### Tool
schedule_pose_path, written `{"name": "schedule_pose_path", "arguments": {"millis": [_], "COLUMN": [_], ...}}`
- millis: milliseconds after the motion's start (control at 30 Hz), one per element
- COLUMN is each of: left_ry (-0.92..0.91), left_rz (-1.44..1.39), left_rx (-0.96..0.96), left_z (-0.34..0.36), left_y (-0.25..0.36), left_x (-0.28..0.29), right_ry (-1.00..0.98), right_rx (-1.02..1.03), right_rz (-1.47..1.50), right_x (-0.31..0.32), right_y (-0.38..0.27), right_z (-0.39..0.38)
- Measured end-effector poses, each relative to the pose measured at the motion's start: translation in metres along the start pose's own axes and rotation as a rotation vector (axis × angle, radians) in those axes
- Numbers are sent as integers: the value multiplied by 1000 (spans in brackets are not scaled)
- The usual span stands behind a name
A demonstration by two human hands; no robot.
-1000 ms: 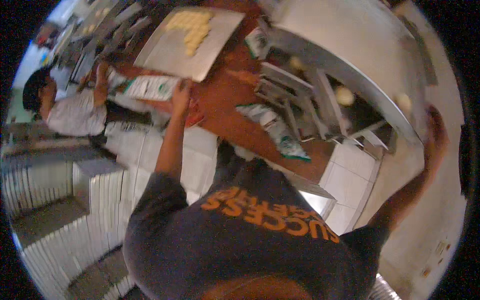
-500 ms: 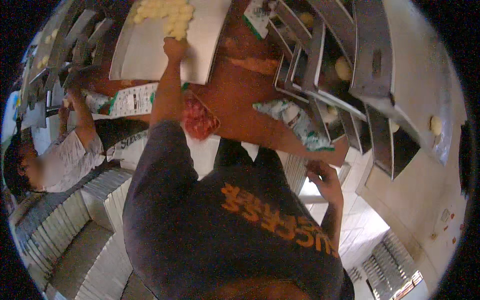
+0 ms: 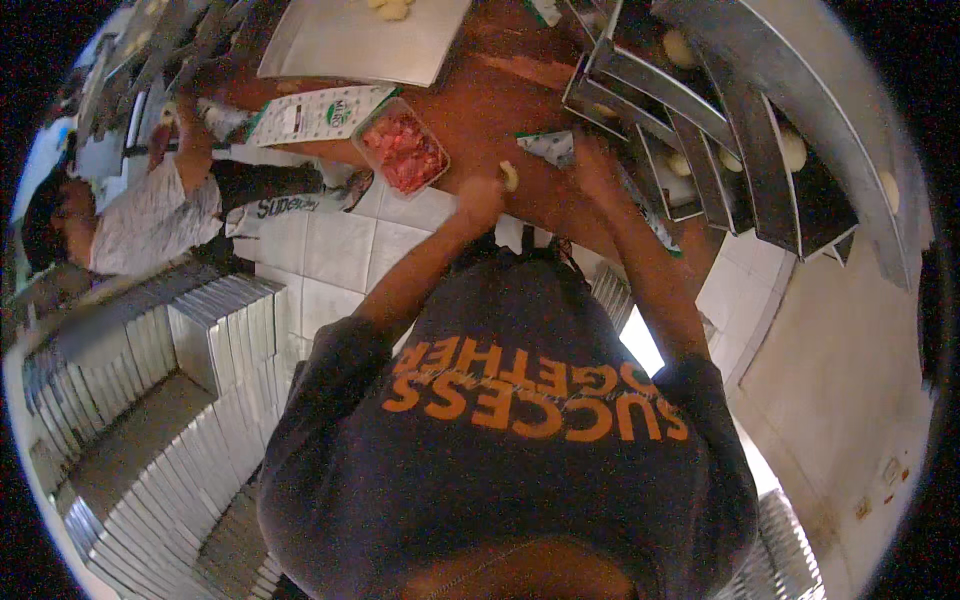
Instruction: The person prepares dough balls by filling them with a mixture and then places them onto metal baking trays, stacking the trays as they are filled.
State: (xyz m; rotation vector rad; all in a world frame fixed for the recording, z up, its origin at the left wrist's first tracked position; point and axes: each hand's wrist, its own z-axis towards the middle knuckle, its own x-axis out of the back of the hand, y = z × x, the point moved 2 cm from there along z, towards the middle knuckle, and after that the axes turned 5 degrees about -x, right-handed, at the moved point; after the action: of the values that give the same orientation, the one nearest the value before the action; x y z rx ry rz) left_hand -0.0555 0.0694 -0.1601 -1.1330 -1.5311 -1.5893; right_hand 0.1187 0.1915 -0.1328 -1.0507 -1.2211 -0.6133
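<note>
Dough piece (image 3: 509,176), small, pale yellow and slightly curved, sits on the brown wooden table (image 3: 480,110), touching the knuckle side of my left hand (image 3: 478,199). That hand is curled into a loose fist beside the dough; I cannot tell whether the fingers actually pinch it. My right hand (image 3: 590,165) rests on the table just to the other side of the dough, fingers bent down toward a green-and-white wrapper (image 3: 548,147); whether it grips anything I cannot tell.

Just beyond the dough, further from me, stands a clear plastic tub of chopped red meat (image 3: 404,150), and past that a flat green-and-white packet (image 3: 315,113). Far beyond the dough lies a steel tray (image 3: 340,45) with a few dough balls (image 3: 390,8) at its far edge. To the right of the dough, a metal rack (image 3: 740,140) holds more dough balls in its slots. Another person in a light shirt (image 3: 150,215) works well off to the left.

Compared with half a second ago, my left hand has come back from the steel tray to the table near me, and my right hand has risen from my side onto the table.
</note>
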Motion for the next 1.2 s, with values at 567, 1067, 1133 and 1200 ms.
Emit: {"name": "schedule_pose_path", "arguments": {"millis": [567, 1067, 1133, 1200], "left_ry": [222, 504, 370, 277], "left_rz": [-1883, -2302, -2396, -2432], "left_rx": [667, 307, 287, 257], "left_z": [43, 30, 22, 10], "left_y": [-1, 0, 33, 59], "left_x": [3, 43, 72, 79], "right_ry": [-260, -180, -248, -534], "right_rx": [193, 173, 27, -293], "right_rz": [398, 363, 716, 1282], "right_x": [30, 57, 53, 56], "right_y": [28, -10, -8, -27], "right_z": [0, -3, -2, -6]}}
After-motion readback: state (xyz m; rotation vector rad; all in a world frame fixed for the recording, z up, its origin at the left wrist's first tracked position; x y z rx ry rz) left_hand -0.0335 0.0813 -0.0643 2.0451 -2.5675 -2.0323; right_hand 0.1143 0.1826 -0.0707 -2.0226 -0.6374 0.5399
